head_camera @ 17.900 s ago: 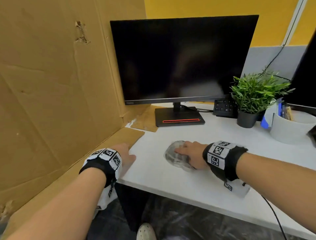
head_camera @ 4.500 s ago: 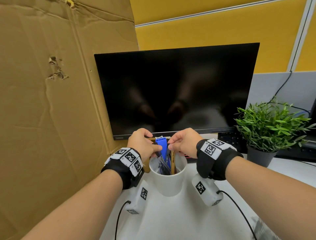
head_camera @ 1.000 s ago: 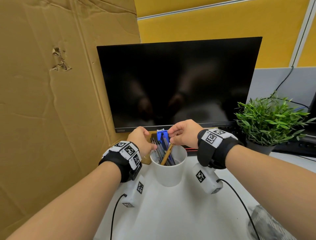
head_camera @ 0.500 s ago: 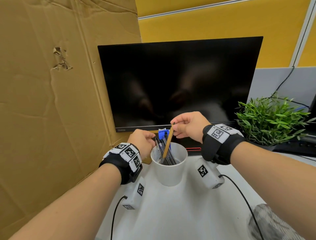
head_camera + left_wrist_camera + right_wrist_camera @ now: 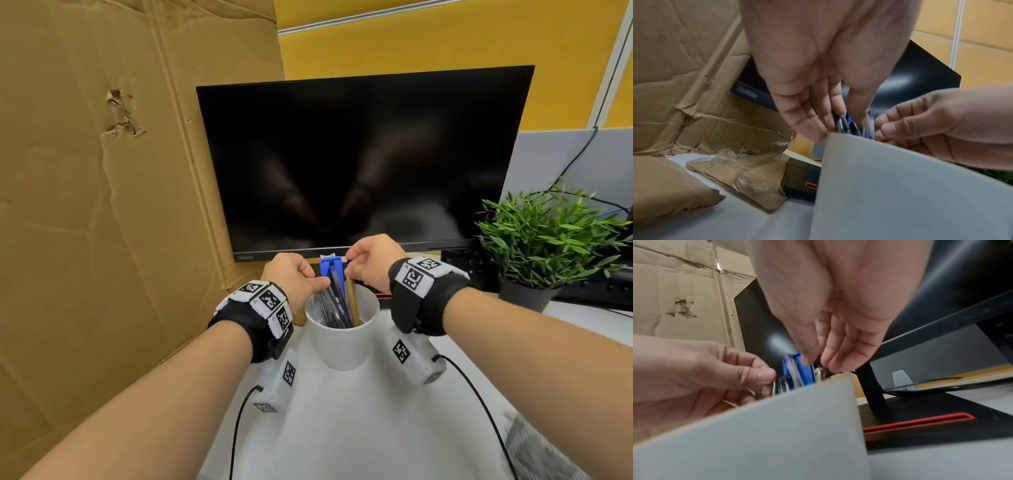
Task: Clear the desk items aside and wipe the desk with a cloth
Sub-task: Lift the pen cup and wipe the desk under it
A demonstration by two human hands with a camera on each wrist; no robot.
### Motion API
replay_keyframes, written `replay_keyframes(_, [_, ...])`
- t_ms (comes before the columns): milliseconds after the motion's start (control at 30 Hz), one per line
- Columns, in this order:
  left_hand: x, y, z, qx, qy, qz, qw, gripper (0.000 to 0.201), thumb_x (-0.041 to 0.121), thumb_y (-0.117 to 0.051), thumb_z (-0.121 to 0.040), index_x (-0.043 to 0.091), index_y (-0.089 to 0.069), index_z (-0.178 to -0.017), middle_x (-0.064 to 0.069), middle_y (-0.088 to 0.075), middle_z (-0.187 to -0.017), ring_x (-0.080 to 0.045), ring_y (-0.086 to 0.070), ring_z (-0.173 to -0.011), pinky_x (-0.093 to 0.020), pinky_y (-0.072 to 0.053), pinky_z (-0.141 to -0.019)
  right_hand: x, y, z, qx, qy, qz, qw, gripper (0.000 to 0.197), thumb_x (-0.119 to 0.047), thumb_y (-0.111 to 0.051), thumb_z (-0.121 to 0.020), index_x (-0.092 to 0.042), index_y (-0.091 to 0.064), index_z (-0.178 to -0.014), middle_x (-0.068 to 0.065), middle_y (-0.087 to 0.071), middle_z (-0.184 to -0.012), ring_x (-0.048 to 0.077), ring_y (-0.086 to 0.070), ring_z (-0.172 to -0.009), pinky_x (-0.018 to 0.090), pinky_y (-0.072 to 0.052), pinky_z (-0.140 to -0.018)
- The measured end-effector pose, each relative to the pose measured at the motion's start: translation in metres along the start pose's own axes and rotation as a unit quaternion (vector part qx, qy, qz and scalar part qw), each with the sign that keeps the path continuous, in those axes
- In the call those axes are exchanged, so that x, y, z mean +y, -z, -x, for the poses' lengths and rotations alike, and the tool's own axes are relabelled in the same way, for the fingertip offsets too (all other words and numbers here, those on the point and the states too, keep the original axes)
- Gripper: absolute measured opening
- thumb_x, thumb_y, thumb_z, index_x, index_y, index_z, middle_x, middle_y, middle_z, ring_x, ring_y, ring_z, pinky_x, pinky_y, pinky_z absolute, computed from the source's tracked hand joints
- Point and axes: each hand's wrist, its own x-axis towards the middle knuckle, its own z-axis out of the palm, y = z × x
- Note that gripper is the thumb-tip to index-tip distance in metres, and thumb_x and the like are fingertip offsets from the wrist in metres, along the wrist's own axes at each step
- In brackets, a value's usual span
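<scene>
A white cup (image 5: 342,339) stands on the white desk (image 5: 342,428) in front of the monitor. It holds several dark pens (image 5: 330,305), a blue-topped item (image 5: 329,266) and a wooden pencil (image 5: 352,303). My left hand (image 5: 320,282) pinches the dark pens at the cup's left rim; the left wrist view shows my left hand (image 5: 838,120) with fingers curled around them above the cup (image 5: 900,186). My right hand (image 5: 347,265) pinches the pencil's top. In the right wrist view my right hand (image 5: 818,364) has its thumb against the blue-topped item (image 5: 805,373). A grey cloth (image 5: 537,448) lies at the bottom right.
A black monitor (image 5: 363,161) and its stand base (image 5: 941,418) sit just behind the cup. A tall cardboard sheet (image 5: 102,188) walls off the left. A potted plant (image 5: 544,240) stands at the right, with a dark keypad (image 5: 462,260) beside it. Cables trail from both wrists.
My right hand has come down, bringing the raised, tilted pencil back into the cup, nearly upright. My left hand stays on the pens at the left rim.
</scene>
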Motion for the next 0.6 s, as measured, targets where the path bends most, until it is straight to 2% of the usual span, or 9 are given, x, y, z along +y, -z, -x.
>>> replay_keyframes(67, [0.002,0.0,0.0,0.003,0.009,0.001,1.0,0.022,0.027,-0.078,-0.077,0.017,-0.059,-0.077,-0.002,-0.067,-0.074,-0.016,-0.06,-0.061,-0.033,-0.058,-0.066,0.006,0.001,0.006,-0.01,-0.006,0.02,1.0,0.016,-0.021,-0.076,-0.079,-0.017,-0.067,-0.092,0.003,-0.069,-0.092,0.018,-0.066,-0.089,0.031,-0.054,-0.085])
replay_keyframes(133, [0.002,0.001,0.001,0.004,0.022,0.006,1.0,0.021,0.025,-0.078,-0.078,0.018,-0.058,-0.078,-0.005,-0.069,-0.079,-0.02,-0.065,-0.065,-0.037,-0.061,-0.069,0.012,0.004,0.014,-0.037,-0.01,0.035,0.999,0.016,-0.024,-0.073,-0.083,-0.017,-0.068,-0.097,0.0,-0.066,-0.09,0.017,-0.063,-0.088,0.033,-0.055,-0.084])
replay_keyframes(233, [0.001,0.001,0.004,-0.02,0.033,0.002,0.999,0.019,0.017,-0.076,-0.08,0.017,-0.057,-0.082,-0.006,-0.069,-0.083,-0.024,-0.069,-0.07,-0.035,-0.061,-0.06,0.022,0.005,0.023,-0.102,-0.034,0.058,0.993,0.025,-0.027,-0.065,-0.089,-0.017,-0.066,-0.112,0.001,-0.066,-0.091,0.015,-0.063,-0.078,0.03,-0.058,-0.073])
replay_keyframes(300, [0.002,0.002,0.007,-0.037,0.035,-0.001,0.999,0.019,0.011,-0.075,-0.081,0.016,-0.056,-0.084,-0.008,-0.069,-0.087,-0.024,-0.068,-0.072,-0.031,-0.059,-0.057,0.028,0.005,0.026,-0.117,-0.056,0.06,0.99,0.027,-0.026,-0.062,-0.091,-0.016,-0.064,-0.117,0.003,-0.067,-0.088,0.014,-0.065,-0.071,0.026,-0.059,-0.064])
replay_keyframes(433, [0.006,-0.003,0.009,-0.065,0.004,-0.021,0.998,0.022,0.009,-0.078,-0.077,0.013,-0.063,-0.092,-0.007,-0.069,-0.089,-0.019,-0.066,-0.078,-0.037,-0.06,-0.076,0.032,0.009,0.029,-0.098,-0.102,0.032,0.989,0.019,-0.02,-0.059,-0.093,-0.016,-0.065,-0.111,0.006,-0.069,-0.079,0.02,-0.071,-0.066,0.033,-0.062,-0.065])
replay_keyframes(600, [0.016,-0.018,0.008,-0.088,-0.03,-0.035,0.995,0.033,0.01,-0.079,-0.076,0.016,-0.065,-0.105,-0.001,-0.069,-0.099,-0.016,-0.066,-0.093,-0.031,-0.056,-0.085,0.043,0.023,0.029,-0.069,-0.124,0.042,0.989,0.017,-0.016,-0.056,-0.094,-0.013,-0.062,-0.11,0.009,-0.07,-0.079,0.024,-0.073,-0.067,0.038,-0.061,-0.07])
